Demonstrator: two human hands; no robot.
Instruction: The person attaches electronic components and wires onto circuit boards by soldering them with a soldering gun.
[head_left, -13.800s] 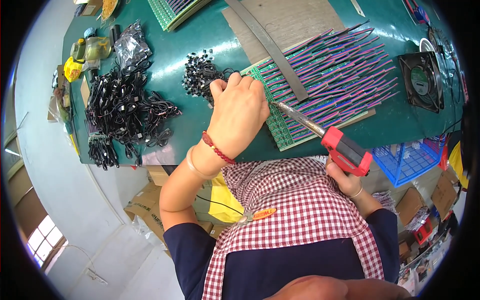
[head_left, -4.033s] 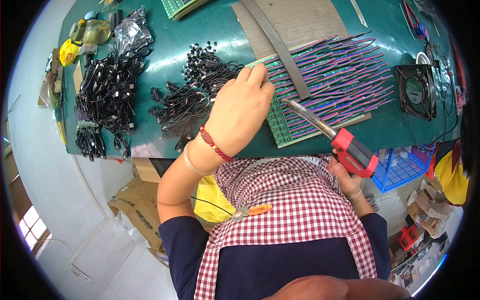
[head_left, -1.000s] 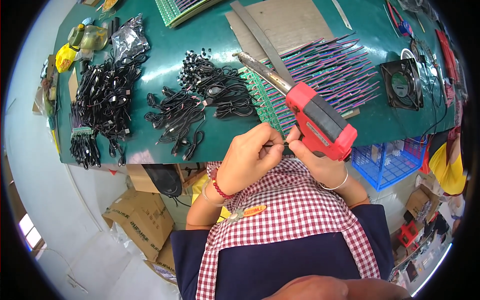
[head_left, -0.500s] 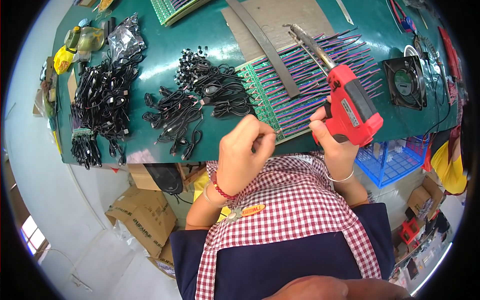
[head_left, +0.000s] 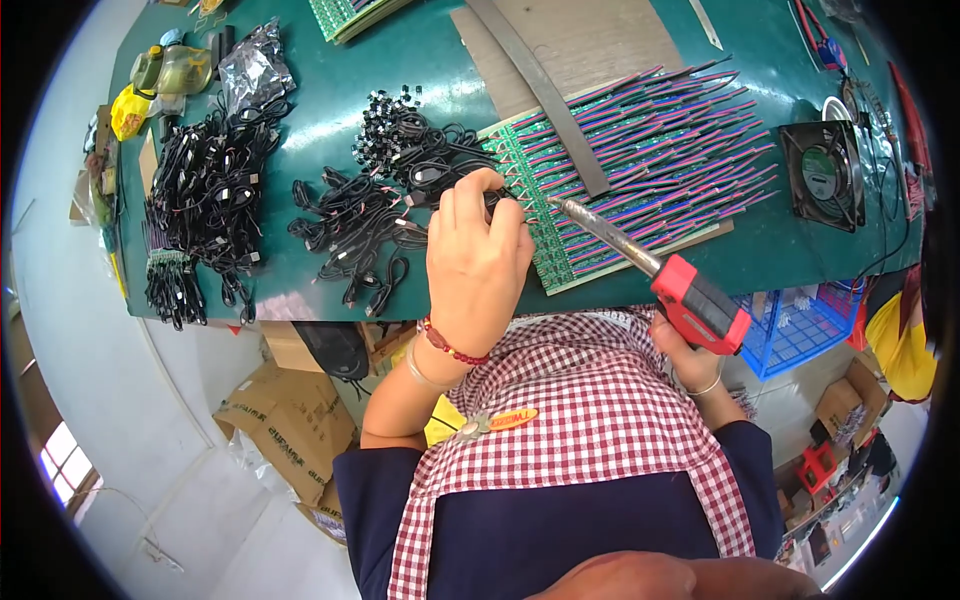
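My right hand [head_left: 685,358] grips a red soldering gun [head_left: 697,303] with a metal barrel. The gun's tip points left and reaches the left part of a green circuit board panel [head_left: 548,250] lined with pink, blue and black wires. At the panel's left edge, my left hand [head_left: 475,250] has its fingers bent together on a thin black cable; the fingertips partly hide it. A flat metal bar [head_left: 550,95] lies across the panel's wires. Left of the hand sits a pile of coiled black cables [head_left: 360,225].
Another heap of black cables [head_left: 205,190] lies at the left, beside a clear plastic bag [head_left: 255,68]. A black fan [head_left: 822,172] stands at the right. Below the table edge is a blue crate [head_left: 790,325]; cardboard boxes [head_left: 285,425] stand on the floor at lower left.
My left hand has moved up toward the panel's left edge. The soldering gun has come down and left, from pointing upward above the wires to having its tip near the left hand.
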